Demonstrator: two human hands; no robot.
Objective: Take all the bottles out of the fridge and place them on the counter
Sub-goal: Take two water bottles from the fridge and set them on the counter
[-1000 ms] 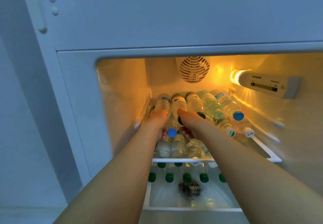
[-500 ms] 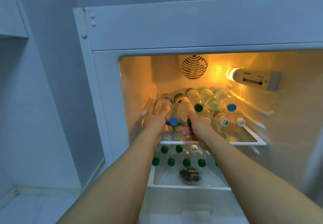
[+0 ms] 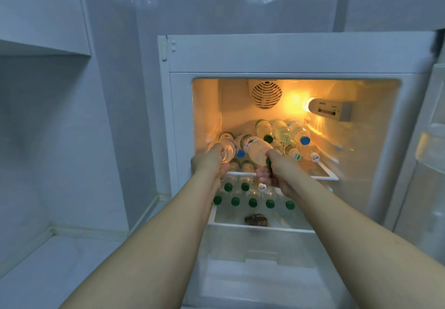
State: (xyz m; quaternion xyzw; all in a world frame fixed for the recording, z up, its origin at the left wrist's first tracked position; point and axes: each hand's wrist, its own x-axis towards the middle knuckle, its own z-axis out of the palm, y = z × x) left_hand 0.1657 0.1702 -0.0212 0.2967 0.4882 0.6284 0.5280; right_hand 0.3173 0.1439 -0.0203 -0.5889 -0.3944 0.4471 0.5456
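Pulling two bottles clear of the top shelf

Drawing back from the fridge (image 3: 284, 53), the person now has a bottle in each hand; a second ago both hands were deep among the stack, and the view has widened since as the person backs away. The left hand (image 3: 212, 161) wraps its grip around a clear bottle (image 3: 227, 148) with a blue cap, at about 10 o'clock of the right hand. The right hand (image 3: 274, 171) curls its fingers around the neck end of a green-label bottle (image 3: 255, 148), whose green cap shows just at the fingers. Both bottles sit at the front edge of the top shelf (image 3: 322, 176), tilted cap-down toward the person, and seem lifted off the pile.

Several more bottles (image 3: 281, 130) lie stacked at 1 o'clock of the hands, deeper on that shelf, and a row of green-capped ones (image 3: 252, 202) stands in the drawer (image 3: 260, 226) below at 6 o'clock. The pale worktop (image 3: 48, 267) waits at 8 o'clock, bare where it shows. Judging by this, the task is only beginning: these two need carrying left, and many trips remain.
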